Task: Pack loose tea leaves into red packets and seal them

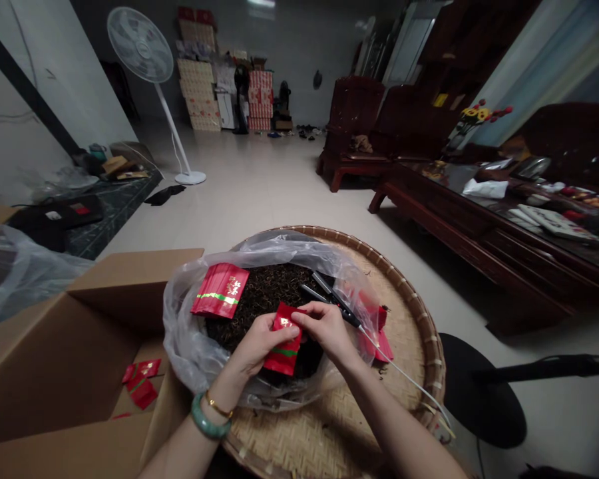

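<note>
Red packet (281,362) lies between left grip (257,339), pinching its side, and right grip (325,324), apparently pinching its top.

Between both forearms (379,402), free room is above the woven tray (284,442), but a cardboard box (34,366) stands at left and a white cable (404,373) crosses at right.

The tray (279,444) is at lower centre, the bag (180,336) on it. In the bag lie leaves (269,286), a packet stack (222,291) at their left, a tool (347,313) at their right; between these, over the leaves, fingers (285,334) hold a packet (282,360). Lower left, the box (30,359) contains loose packets (144,392). The desk (439,223) stands right, the fan (140,50) upper left.
</note>
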`<act>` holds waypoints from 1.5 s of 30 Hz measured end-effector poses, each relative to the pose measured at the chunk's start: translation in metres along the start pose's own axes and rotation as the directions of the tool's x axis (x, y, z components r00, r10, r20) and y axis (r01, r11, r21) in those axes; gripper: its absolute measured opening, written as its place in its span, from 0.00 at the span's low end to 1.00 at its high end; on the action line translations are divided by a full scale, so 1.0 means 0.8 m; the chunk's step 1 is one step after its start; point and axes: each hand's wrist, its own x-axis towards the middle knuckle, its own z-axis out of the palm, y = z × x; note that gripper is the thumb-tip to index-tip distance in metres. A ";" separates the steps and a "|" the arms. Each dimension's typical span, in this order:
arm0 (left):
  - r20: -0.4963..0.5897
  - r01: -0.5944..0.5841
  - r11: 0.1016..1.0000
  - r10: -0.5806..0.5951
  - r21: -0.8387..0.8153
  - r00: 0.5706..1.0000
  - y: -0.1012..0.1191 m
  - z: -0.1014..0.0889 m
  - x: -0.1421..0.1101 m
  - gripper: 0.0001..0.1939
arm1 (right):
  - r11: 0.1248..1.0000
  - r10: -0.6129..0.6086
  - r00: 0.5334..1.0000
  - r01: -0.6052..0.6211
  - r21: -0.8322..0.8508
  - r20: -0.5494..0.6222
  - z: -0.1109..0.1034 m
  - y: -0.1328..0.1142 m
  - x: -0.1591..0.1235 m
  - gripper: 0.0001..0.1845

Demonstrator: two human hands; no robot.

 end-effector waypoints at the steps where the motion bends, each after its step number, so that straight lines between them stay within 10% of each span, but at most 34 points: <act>1: -0.003 0.016 1.000 -0.016 0.006 1.000 -0.001 0.001 0.000 0.24 | 0.999 -0.025 1.000 0.025 -0.021 -0.015 0.000 0.002 0.000 0.14; 6: -0.092 0.043 0.997 -0.048 -0.057 0.995 -0.001 0.004 0.001 0.27 | 0.935 -0.253 0.965 0.226 -0.273 -0.066 -0.023 0.008 0.010 0.15; 10: -0.116 0.023 0.996 -0.033 -0.089 0.993 0.002 0.002 0.002 0.27 | 0.598 -0.529 0.849 0.359 -0.716 -0.016 -0.060 0.014 0.027 0.19; 15: -0.103 0.005 0.997 -0.014 -0.083 0.995 0.002 0.001 0.000 0.26 | 0.312 -0.424 0.900 0.247 -0.918 0.098 -0.081 0.031 0.046 0.27; 21: -0.094 0.004 1.000 -0.007 -0.031 0.996 0.008 -0.004 -0.005 0.26 | 0.659 -0.292 0.955 0.240 -0.713 0.052 -0.095 0.005 0.048 0.28; 24: -0.065 -0.004 1.000 0.005 0.021 0.998 0.011 -0.007 -0.004 0.25 | 0.831 -0.125 0.968 0.222 -0.510 0.218 -0.099 -0.035 0.026 0.29; 33: 0.051 -0.004 0.982 -0.006 0.187 0.999 0.006 0.004 -0.004 0.21 | 0.737 -0.114 0.872 0.396 -0.548 0.477 -0.065 -0.076 0.002 0.24; 45: 0.020 0.020 0.981 -0.024 0.192 0.999 0.012 -0.001 -0.001 0.21 | 0.811 -0.162 0.956 0.269 -0.519 0.243 -0.055 -0.076 0.016 0.16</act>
